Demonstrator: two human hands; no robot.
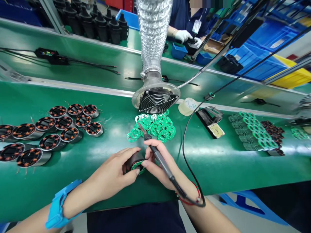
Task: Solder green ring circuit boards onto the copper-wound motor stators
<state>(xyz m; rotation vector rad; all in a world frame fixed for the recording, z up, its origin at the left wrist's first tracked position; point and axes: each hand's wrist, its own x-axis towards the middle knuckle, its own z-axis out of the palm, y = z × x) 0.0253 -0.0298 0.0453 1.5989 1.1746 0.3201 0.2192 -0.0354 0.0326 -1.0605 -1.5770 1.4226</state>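
Observation:
My left hand point(119, 166) is wrapped round a dark motor stator point(134, 158) that lies tilted on the bench. A green ring-shaped circuit board point(138, 166) sits at its near end. In my right hand point(160, 161) is a soldering iron point(161, 160), its tip pointing up and away toward a heap of loose green ring boards point(157, 127). The thumb and fingertips of that same hand touch the board's edge. Part of the stator is hidden behind my left fingers.
Several wound stators point(70, 134) stand at the left. A fan-fronted extraction duct point(156, 100) hangs over the loose boards. An iron holder with sponge point(211, 121) and stacked board panels point(255, 131) are at the right. The iron's cable point(184, 142) loops beside my right arm. A gloved co-worker point(184, 35) works opposite.

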